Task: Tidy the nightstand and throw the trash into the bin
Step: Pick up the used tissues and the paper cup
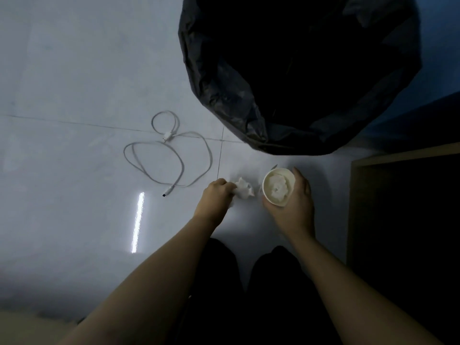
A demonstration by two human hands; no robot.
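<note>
A bin lined with a black bag (224, 78) stands open on the pale tiled floor, straight ahead of me. My right hand (296, 202) grips a white paper cup (270, 180) with crumpled white tissue (277, 186) inside it, held just in front of the bin. My left hand (217, 195) is closed on another crumpled white tissue (245, 189), right beside the cup's left side. Whether that tissue is touching the floor I cannot tell.
A white charging cable (169, 155) lies in loose loops on the floor to the left. A wooden nightstand (398, 155) with a dark opening stands at the right. My dark-trousered legs (249, 295) fill the bottom centre. A ceiling light reflects off the tiles (138, 220).
</note>
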